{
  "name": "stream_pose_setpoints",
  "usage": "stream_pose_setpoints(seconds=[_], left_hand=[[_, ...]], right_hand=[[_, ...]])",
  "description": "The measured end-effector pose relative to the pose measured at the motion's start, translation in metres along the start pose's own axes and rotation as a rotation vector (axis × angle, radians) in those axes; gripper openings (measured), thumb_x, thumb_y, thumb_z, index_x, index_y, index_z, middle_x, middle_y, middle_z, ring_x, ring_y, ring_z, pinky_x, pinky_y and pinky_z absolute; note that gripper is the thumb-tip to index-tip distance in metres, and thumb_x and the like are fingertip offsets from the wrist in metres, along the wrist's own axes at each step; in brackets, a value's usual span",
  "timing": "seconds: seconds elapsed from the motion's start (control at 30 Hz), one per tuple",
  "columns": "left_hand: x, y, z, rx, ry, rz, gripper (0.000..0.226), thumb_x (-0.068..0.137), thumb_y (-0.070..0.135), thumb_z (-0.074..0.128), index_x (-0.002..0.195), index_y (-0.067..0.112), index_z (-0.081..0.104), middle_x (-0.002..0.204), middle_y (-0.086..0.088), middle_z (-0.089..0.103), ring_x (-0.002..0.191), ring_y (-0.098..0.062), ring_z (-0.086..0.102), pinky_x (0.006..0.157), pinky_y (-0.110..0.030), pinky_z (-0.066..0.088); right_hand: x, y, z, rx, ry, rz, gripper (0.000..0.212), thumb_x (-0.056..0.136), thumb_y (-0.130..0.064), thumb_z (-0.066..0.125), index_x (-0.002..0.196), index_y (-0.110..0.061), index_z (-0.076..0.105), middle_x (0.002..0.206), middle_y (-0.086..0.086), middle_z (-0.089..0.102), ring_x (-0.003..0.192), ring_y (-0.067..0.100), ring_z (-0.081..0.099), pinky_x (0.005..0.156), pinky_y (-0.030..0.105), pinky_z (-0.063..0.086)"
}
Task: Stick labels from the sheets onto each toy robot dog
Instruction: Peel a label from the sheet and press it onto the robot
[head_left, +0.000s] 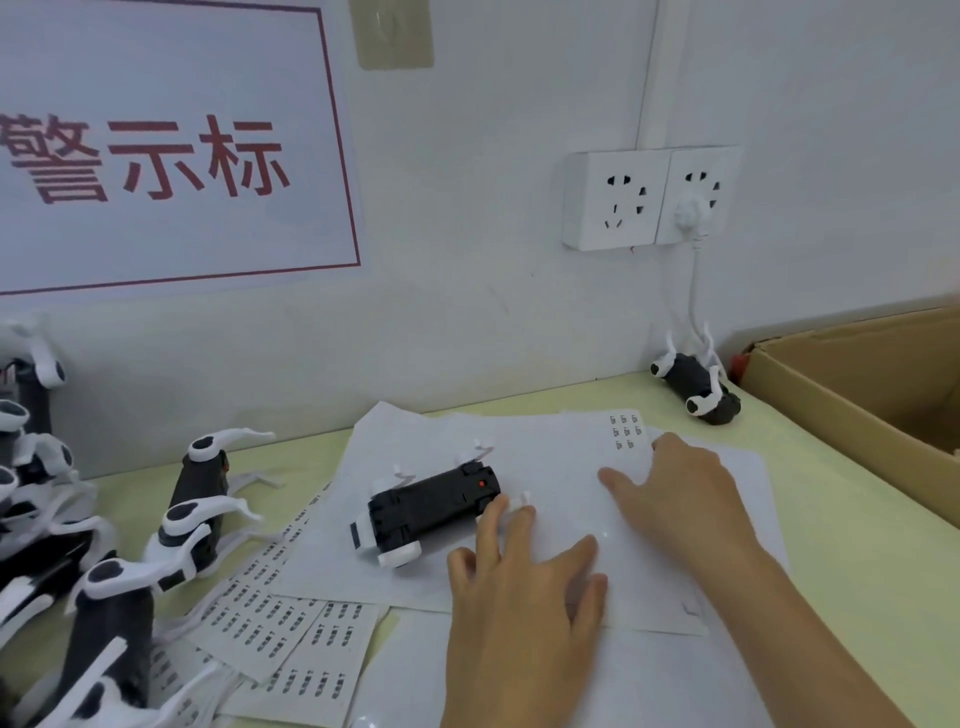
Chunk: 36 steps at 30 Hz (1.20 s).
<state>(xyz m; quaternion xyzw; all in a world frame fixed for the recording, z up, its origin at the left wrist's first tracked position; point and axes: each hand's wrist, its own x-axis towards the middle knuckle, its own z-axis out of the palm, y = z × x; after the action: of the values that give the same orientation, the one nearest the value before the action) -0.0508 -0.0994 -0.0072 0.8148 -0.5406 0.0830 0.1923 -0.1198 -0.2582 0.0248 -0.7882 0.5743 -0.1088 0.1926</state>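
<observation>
We see a toy dog (428, 506) on the sheet (561, 467) just left of our left fingertips (511, 512) | labels (626, 430) beyond right fingers (660, 447) | dogs (104, 545) (piled) far left | box (857, 395) right

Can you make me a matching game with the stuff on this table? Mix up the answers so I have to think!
Things:
1. toy dog on its back
2. cardboard box
3. white plug
4. right hand

Where:
A. stuck in the wall socket
B. flat on the big label sheet
C. at the table's right edge
D. lying on the paper by the left hand's fingertips

Pairs: 1-D, 2-C, 3-A, 4-B
</observation>
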Motion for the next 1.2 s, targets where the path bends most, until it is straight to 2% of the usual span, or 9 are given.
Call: stream_pose_setpoints(seconds=[0.1,0.23,0.33,0.5,0.63,0.77,0.9,1.0,1.2], left_hand=[[-0.002,-0.002,0.005,-0.012,0.04,0.004,0.014,0.07,0.058,0.064,0.08,0.053,0.072,0.105,0.005,0.072,0.112,-0.027,0.068,0.068,-0.032,0.051],[0.001,-0.003,0.004,-0.081,0.061,-0.027,0.026,0.076,0.058,0.051,0.065,0.047,0.072,0.095,0.013,0.071,0.104,-0.022,0.069,0.07,-0.03,0.041],[0.004,-0.003,0.002,-0.127,0.186,-0.09,0.033,0.079,0.05,0.05,0.057,0.035,0.07,0.078,0.018,0.068,0.096,-0.013,0.069,0.071,-0.032,0.047],[0.005,-0.006,-0.005,-0.125,0.331,-0.254,0.009,0.076,0.026,0.08,0.07,0.025,0.073,0.07,0.014,0.067,0.088,-0.016,0.068,0.079,-0.039,0.04],[0.002,-0.003,-0.012,-0.075,0.386,-0.297,0.012,0.077,0.019,0.071,0.066,0.02,0.069,0.07,0.007,0.067,0.086,-0.024,0.064,0.082,-0.041,0.031],[0.003,0.014,-0.018,-0.175,0.423,-0.14,0.018,0.081,0.024,0.055,0.07,0.019,0.069,0.07,0.008,0.063,0.074,-0.021,0.059,0.072,-0.037,0.045],[0.011,0.03,-0.02,-0.539,0.27,-0.089,0.013,0.094,0.022,0.06,0.104,0.028,0.066,0.101,0.019,0.061,0.098,-0.001,0.056,0.08,-0.016,0.046],[0.024,0.047,-0.017,-0.695,0.257,-0.134,0.014,0.098,0.029,0.055,0.111,0.033,0.06,0.108,0.021,0.06,0.107,0.001,0.053,0.088,-0.017,0.046],[0.034,0.074,0.013,-0.768,0.289,-0.162,0.011,0.096,0.016,0.061,0.096,0.026,0.064,0.096,0.018,0.061,0.097,-0.005,0.057,0.082,-0.022,0.045]], right_hand=[[-0.001,-0.002,0.002,0.19,0.035,-0.022,0.053,0.088,-0.042,0.07,0.126,-0.01,0.052,0.12,0.008,0.062,0.116,0.027,0.054,0.087,0.033,0.043],[-0.001,-0.001,-0.003,0.667,0.075,-0.011,0.028,0.088,-0.016,0.071,0.115,-0.017,0.066,0.09,-0.006,0.07,0.081,0.013,0.066,0.067,0.025,0.05],[-0.004,0.002,-0.006,0.847,-0.016,-0.053,0.02,0.09,-0.007,0.066,0.102,-0.022,0.073,0.082,-0.005,0.077,0.075,0.019,0.074,0.074,0.039,0.06],[-0.021,0.014,-0.011,1.049,-0.134,-0.066,0.015,0.091,-0.009,0.067,0.091,-0.018,0.079,0.09,0.007,0.078,0.085,0.029,0.075,0.089,0.051,0.057],[-0.043,0.023,-0.005,1.141,-0.195,-0.054,0.013,0.091,-0.01,0.068,0.093,-0.015,0.08,0.095,0.012,0.078,0.089,0.033,0.075,0.093,0.054,0.055],[-0.059,0.026,0.0,1.088,-0.129,-0.125,0.014,0.092,-0.015,0.067,0.086,-0.019,0.079,0.086,0.009,0.078,0.079,0.024,0.075,0.078,0.039,0.057],[-0.062,0.032,-0.002,1.008,-0.082,-0.246,0.015,0.092,-0.015,0.067,0.081,-0.009,0.075,0.076,0.012,0.074,0.068,0.019,0.066,0.065,0.027,0.05],[-0.062,0.043,-0.008,0.992,-0.087,-0.31,0.028,0.095,-0.018,0.063,0.077,0.002,0.068,0.075,0.026,0.064,0.062,0.013,0.052,0.06,0.022,0.041],[-0.059,0.06,-0.007,1.037,-0.063,-0.291,0.028,0.095,-0.01,0.063,0.069,-0.015,0.074,0.067,-0.002,0.073,0.063,0.007,0.065,0.059,0.014,0.046]])
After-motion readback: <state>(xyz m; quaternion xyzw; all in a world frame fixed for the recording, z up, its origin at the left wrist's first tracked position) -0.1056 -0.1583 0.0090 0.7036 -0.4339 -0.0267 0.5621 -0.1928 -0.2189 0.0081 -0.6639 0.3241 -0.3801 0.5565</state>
